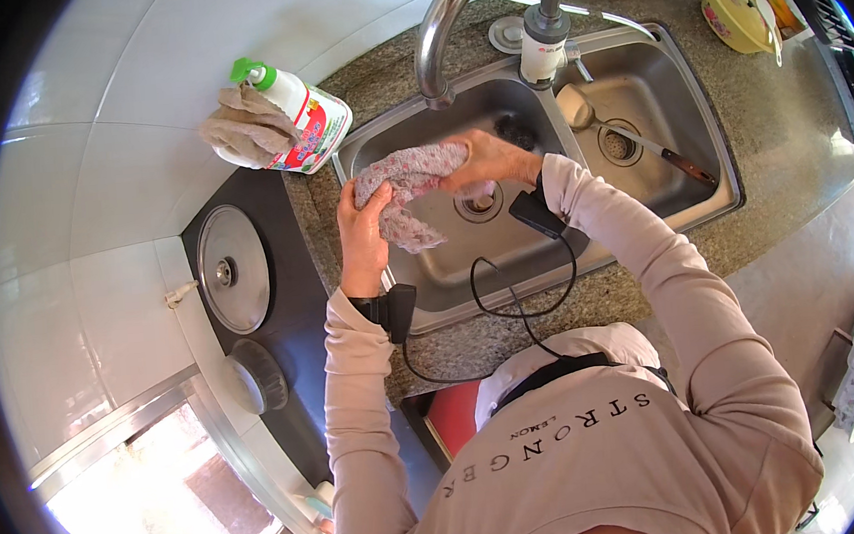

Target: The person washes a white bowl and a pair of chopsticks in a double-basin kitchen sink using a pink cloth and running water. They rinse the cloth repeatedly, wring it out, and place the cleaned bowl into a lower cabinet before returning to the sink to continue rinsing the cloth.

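Note:
Over the left basin of a steel double sink [467, 301], both my hands hold a grey cloth with pinkish spots [408, 170]. My left hand [364, 230] grips its left end, thumb on top. At the other end my right hand [490, 158] has its fingers closed on the cloth. One part of the cloth hangs down between the hands, above the basin floor. The curved chrome faucet [439, 40] arches above and behind the cloth. Behind my right hand a dark scouring pad [514, 130] lies in the basin.
In the right basin lies a ladle [635, 134] with a wooden-ended handle. A detergent pump bottle [310, 125] with a brown rag [250, 126] draped on it stands back left. A pot lid [233, 269] sits at left, a yellow bowl [734, 13] back right. A black cable [477, 282] dangles from my wrists.

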{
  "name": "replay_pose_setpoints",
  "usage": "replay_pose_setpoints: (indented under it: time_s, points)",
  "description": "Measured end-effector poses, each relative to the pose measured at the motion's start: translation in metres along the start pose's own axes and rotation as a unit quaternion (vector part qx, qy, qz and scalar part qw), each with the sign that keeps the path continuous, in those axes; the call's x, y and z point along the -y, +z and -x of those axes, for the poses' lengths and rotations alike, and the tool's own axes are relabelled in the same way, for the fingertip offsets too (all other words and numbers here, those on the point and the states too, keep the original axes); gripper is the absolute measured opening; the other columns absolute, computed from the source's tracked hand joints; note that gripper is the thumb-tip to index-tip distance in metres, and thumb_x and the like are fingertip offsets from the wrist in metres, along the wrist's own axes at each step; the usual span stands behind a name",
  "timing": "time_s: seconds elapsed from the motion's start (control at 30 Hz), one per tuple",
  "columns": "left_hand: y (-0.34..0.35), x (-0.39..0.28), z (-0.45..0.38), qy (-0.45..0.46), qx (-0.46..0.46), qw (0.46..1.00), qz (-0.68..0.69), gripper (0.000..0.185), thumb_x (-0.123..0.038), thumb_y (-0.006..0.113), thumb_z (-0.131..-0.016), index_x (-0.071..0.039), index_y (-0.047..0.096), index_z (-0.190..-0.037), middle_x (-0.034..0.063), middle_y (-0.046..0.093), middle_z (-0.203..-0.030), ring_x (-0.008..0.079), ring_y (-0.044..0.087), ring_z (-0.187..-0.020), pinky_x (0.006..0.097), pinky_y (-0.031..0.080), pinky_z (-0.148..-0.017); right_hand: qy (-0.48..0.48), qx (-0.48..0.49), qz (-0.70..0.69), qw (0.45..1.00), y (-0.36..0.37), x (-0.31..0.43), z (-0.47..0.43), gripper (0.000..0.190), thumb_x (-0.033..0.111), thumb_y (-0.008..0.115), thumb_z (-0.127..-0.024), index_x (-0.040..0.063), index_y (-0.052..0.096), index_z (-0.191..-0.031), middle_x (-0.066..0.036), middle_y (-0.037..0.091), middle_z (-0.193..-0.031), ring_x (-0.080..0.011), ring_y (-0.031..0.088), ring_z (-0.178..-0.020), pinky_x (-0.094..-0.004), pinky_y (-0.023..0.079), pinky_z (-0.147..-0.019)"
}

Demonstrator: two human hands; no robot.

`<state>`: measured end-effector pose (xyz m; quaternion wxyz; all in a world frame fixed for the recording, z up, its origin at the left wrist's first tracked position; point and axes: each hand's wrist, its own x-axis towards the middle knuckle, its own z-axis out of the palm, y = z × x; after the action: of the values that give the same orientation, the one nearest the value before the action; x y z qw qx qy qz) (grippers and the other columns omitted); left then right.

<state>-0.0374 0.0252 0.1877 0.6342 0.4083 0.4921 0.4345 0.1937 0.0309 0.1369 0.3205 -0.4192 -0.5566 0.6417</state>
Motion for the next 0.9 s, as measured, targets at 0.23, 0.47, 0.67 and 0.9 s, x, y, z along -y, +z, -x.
replay_pose_setpoints:
  time_s: [0.23, 0.47, 0.67, 0.9]
  points:
    - [0.004, 0.043, -0.01, -0.097, -0.064, 0.978, 0.174, 0.029, -0.015, 0.051, -0.089, -0.004, 0.051, -0.115, 0.0073, 0.058, -0.105, 0.0203, 0.06, -0.094, 0.0371, 0.05, -0.083, -0.278, -0.042, -0.163, 0.946, 0.026, 0.011, -0.028, 0.04, -0.004, 0.059, -0.072, 0.007, 0.056, -0.11, -0.003, 0.058, -0.102, -0.0135, 0.055, -0.098, -0.0298, 0.047, -0.08]
    - [-0.014, 0.068, -0.035, -0.134, 0.366, 0.799, 0.458, 0.024, -0.027, 0.042, -0.097, -0.01, 0.057, -0.104, 0.004, 0.061, -0.096, 0.0187, 0.061, -0.088, 0.0353, 0.051, -0.078, -0.341, -0.123, 0.279, 0.889, 0.084, 0.033, -0.011, 0.028, 0.032, 0.062, -0.074, 0.006, 0.064, -0.082, -0.012, 0.06, -0.082, -0.0345, 0.06, -0.072, -0.0414, 0.05, -0.062]
    - [0.018, 0.052, -0.016, -0.108, -0.051, 0.984, 0.134, 0.03, -0.032, 0.05, -0.093, -0.008, 0.056, -0.109, 0.0022, 0.06, -0.098, 0.0135, 0.06, -0.087, 0.0307, 0.051, -0.074, -0.15, -0.262, 0.176, 0.937, 0.054, 0.006, -0.048, 0.036, 0.033, 0.058, -0.075, -0.002, 0.061, -0.066, -0.025, 0.061, -0.072, -0.0429, 0.06, -0.069, -0.048, 0.049, -0.062]
    - [0.008, 0.02, -0.024, 0.007, 0.117, 0.951, -0.288, 0.046, -0.04, 0.065, -0.085, 0.002, 0.055, -0.103, 0.0043, 0.062, -0.095, 0.01, 0.059, -0.08, 0.0256, 0.047, -0.07, -0.09, -0.146, 0.103, 0.98, 0.018, 0.004, -0.041, 0.046, 0.043, 0.066, -0.075, -0.003, 0.063, -0.081, -0.024, 0.062, -0.07, -0.0362, 0.065, -0.069, -0.0419, 0.05, -0.064]
